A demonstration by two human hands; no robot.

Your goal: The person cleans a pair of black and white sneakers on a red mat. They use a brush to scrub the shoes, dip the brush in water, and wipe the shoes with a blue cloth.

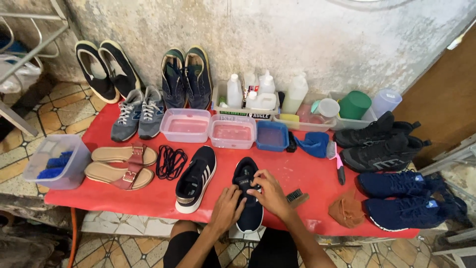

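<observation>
- Left hand (226,206): forearm rises from the near edge, palm down, fingers curled against the left side of the dark shoe (248,196), gripping it at mid-length.
- Right hand (270,192): forearm enters from the near right and angles inward; the fingers are bent over the shoe's tongue, thumb and fingertips pinched at its top opening. What lies between the fingertips cannot be told.
- Dark shoe: a black low sneaker with a white sole, lying lengthwise at the near middle of the red-covered desk (307,171), toe toward the person, heel toward the far side.
- Matching sneaker (196,178): just left of the held shoe, apart from it, with white side stripes.
- Black laces (171,161): a loose bundle left of that sneaker.
- Small brush (296,196): on the desk just beside the right wrist, to its right.
- Brown cloth (346,211): near right, crumpled.
- Three shallow tubs (231,131): in a row at the far middle, two clear and one blue.
- Tan sandals (121,166): at the left; blue sneakers (401,196) and black boots (379,144) at the right.
</observation>
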